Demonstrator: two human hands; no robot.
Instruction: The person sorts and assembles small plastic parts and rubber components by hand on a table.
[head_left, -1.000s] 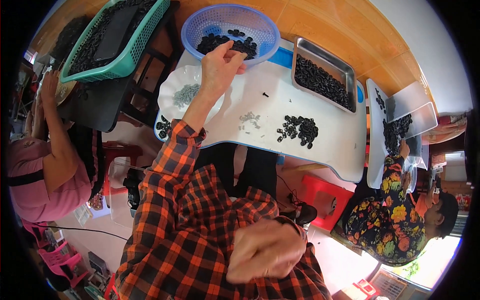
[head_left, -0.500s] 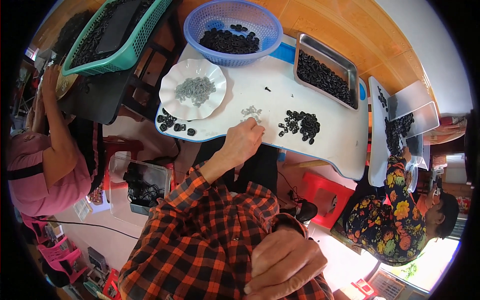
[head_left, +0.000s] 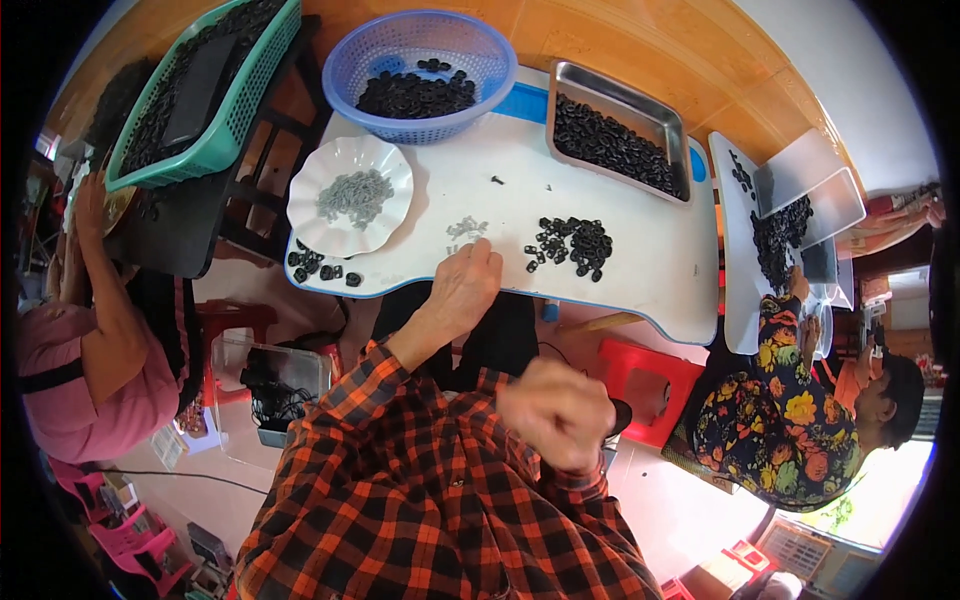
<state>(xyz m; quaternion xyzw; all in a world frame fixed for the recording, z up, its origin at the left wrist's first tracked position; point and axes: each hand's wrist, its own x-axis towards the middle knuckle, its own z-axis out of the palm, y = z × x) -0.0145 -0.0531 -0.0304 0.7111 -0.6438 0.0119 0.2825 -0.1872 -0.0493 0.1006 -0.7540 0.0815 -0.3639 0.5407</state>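
My left hand (head_left: 462, 291) rests at the table's near edge, its fingers pinched together; whatever they hold, if anything, is hidden. Just beyond the fingertips lies a small scatter of tiny translucent pieces (head_left: 467, 230). To the right of that hand is a loose pile of small black plastic parts (head_left: 578, 246). My right hand (head_left: 558, 412) hovers in front of my body, short of the table, smeared by motion with its fingers unclear. A white scalloped plate (head_left: 394, 168) to the left holds a heap of translucent pieces (head_left: 355, 198).
On the white table (head_left: 640, 250) stand a blue-purple basket (head_left: 430, 130) and a steel tray (head_left: 655, 112), both with black parts. More black parts (head_left: 352, 279) lie below the plate. A green basket (head_left: 240, 125) stands left. People work at both sides; a red stool (head_left: 655, 372) is at right.
My right hand has moved up and away from my body, toward the table. The left hand stays pinched by the translucent pieces. The whole view has shifted slightly.
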